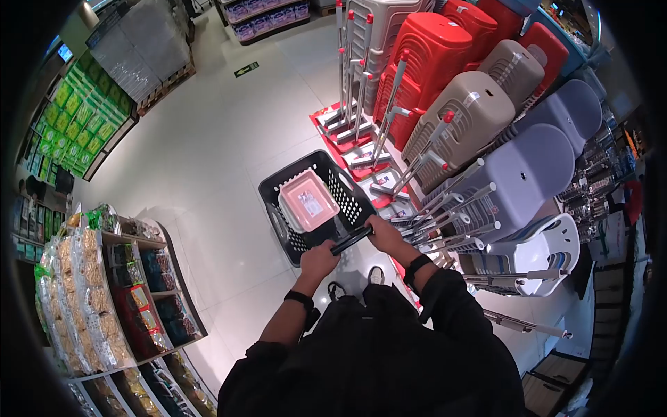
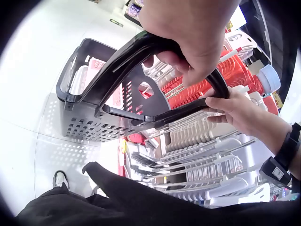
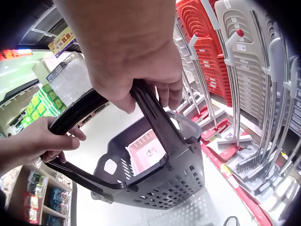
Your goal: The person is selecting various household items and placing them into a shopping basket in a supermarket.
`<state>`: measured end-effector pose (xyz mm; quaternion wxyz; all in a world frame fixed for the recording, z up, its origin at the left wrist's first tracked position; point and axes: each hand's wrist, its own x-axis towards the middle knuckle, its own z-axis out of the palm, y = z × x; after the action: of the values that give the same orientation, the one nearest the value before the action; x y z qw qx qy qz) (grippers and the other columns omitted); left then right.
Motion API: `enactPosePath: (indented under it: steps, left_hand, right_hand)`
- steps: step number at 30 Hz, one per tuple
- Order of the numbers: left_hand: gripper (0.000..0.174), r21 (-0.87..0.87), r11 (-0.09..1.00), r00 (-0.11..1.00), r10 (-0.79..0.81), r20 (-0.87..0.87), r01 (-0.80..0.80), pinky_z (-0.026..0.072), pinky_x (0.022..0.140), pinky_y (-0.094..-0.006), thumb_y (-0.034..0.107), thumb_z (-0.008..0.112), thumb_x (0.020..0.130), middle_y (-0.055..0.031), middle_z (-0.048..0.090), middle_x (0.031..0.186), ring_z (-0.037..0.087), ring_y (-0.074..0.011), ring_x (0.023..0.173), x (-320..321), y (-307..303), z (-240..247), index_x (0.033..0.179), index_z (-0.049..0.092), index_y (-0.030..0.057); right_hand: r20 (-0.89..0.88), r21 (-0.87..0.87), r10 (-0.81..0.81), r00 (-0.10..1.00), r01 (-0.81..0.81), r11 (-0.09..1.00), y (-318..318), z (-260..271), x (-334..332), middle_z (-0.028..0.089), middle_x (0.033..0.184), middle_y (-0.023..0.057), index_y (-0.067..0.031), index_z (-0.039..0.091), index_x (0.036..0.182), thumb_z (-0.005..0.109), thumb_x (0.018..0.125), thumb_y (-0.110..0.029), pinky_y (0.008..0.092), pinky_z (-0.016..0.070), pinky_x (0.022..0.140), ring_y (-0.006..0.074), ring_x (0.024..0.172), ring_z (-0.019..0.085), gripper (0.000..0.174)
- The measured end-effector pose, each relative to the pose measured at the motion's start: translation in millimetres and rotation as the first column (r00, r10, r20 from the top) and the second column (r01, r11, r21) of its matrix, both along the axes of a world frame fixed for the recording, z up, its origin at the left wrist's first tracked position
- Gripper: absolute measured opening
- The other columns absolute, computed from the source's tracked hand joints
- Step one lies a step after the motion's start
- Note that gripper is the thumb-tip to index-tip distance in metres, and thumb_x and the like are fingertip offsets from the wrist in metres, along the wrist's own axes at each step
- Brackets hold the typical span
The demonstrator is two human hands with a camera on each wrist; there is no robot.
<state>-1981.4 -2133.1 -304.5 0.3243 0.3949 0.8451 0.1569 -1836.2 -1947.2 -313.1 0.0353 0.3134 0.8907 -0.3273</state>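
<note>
A black shopping basket with perforated sides stands in front of the person on the tiled floor. Inside it lies a pink plastic basket, labelled, over a paler one of similar shape. Both hands grip the black handle of the shopping basket. My left hand curls round its left end; my right hand holds the right end. In the right wrist view the fingers of the right hand wrap over one corner of the handle, with the left hand at the opposite corner.
Brooms and dustpans line the right side on a red-edged base. Behind them rise stacked red stools, beige stools and grey-purple stools. Packaged food shelves stand at left, green packs and wrapped pallets farther off.
</note>
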Motion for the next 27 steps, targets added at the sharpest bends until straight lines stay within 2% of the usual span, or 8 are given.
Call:
enactPosePath:
  steps: [2,8,11,14,20,25,27]
  left_hand:
    - [0.035,-0.019,1.000,1.000,0.016,0.009,-0.016,0.0548,0.070,-0.0427,0.041,0.064,0.080,-0.0124,0.071,0.083,0.069,-0.0308,0.080,-9.5,4.1,2.2,0.108,0.066,0.0187]
    - [0.035,-0.036,0.999,1.000,0.021,-0.007,-0.022,0.0546,0.071,-0.0425,0.042,0.062,0.081,-0.0119,0.071,0.083,0.069,-0.0303,0.079,-40.4,16.6,-5.6,0.108,0.066,0.0197]
    - [0.035,-0.089,0.996,1.000,0.030,-0.009,-0.031,0.0542,0.074,-0.0421,0.042,0.062,0.081,-0.0107,0.071,0.086,0.069,-0.0299,0.082,-60.7,26.0,-4.0,0.109,0.066,0.0214]
    - [0.035,-0.142,0.988,0.998,0.059,0.012,-0.057,0.0538,0.075,-0.0418,0.040,0.062,0.080,-0.0095,0.071,0.088,0.069,-0.0297,0.083,-78.2,36.1,-3.4,0.109,0.066,0.0221]
    - [0.034,-0.081,0.994,0.997,0.077,-0.013,-0.078,0.0538,0.075,-0.0416,0.039,0.065,0.078,-0.0093,0.071,0.087,0.068,-0.0295,0.084,-112.7,48.0,-10.8,0.107,0.067,0.0230]
    - [0.034,-0.039,0.999,1.000,0.002,-0.018,-0.003,0.0541,0.073,-0.0419,0.039,0.067,0.076,-0.0089,0.071,0.082,0.068,-0.0305,0.081,-138.5,54.8,-21.1,0.107,0.067,0.0228]
    - [0.034,-0.070,0.997,0.999,0.023,-0.042,-0.026,0.0538,0.073,-0.0425,0.038,0.068,0.076,-0.0095,0.071,0.082,0.068,-0.0311,0.080,-150.0,58.9,-20.7,0.106,0.067,0.0225]
  right_hand:
    - [0.039,0.000,0.011,0.999,-0.011,1.000,4.2,5.5,-12.2,0.059,0.097,0.0148,-0.0086,0.051,0.102,0.066,0.073,-0.003,0.0433,0.0482,0.077,0.0354,0.094,0.060,0.033]
    - [-0.065,-0.036,0.054,0.996,-0.057,0.998,20.2,-5.7,-40.4,0.059,0.096,0.0150,-0.0080,0.052,0.100,0.066,0.074,-0.003,0.0440,0.0481,0.077,0.0364,0.095,0.059,0.030]
    - [-0.070,0.030,0.113,0.991,-0.111,0.993,31.2,-18.3,-59.6,0.059,0.096,0.0159,-0.0065,0.052,0.099,0.065,0.076,-0.004,0.0452,0.0470,0.078,0.0370,0.095,0.058,0.027]
    - [-0.104,-0.017,0.100,0.990,-0.102,0.995,39.4,-15.1,-79.7,0.058,0.095,0.0168,-0.0054,0.052,0.099,0.065,0.076,-0.004,0.0458,0.0465,0.079,0.0376,0.095,0.058,0.026]
    - [-0.028,-0.032,0.091,0.995,-0.092,0.995,49.0,-19.9,-113.4,0.058,0.101,0.0159,-0.0072,0.051,0.102,0.064,0.076,-0.007,0.0472,0.0474,0.081,0.0376,0.099,0.057,0.029]
    - [0.062,-0.049,0.011,0.998,-0.008,0.999,48.8,-22.6,-134.1,0.058,0.105,0.0138,-0.0102,0.050,0.104,0.063,0.077,-0.009,0.0479,0.0481,0.082,0.0361,0.103,0.057,0.030]
    - [0.013,-0.030,0.023,1.000,-0.023,0.999,48.8,-24.7,-143.5,0.058,0.104,0.0138,-0.0102,0.050,0.103,0.062,0.077,-0.009,0.0480,0.0482,0.082,0.0361,0.102,0.057,0.029]
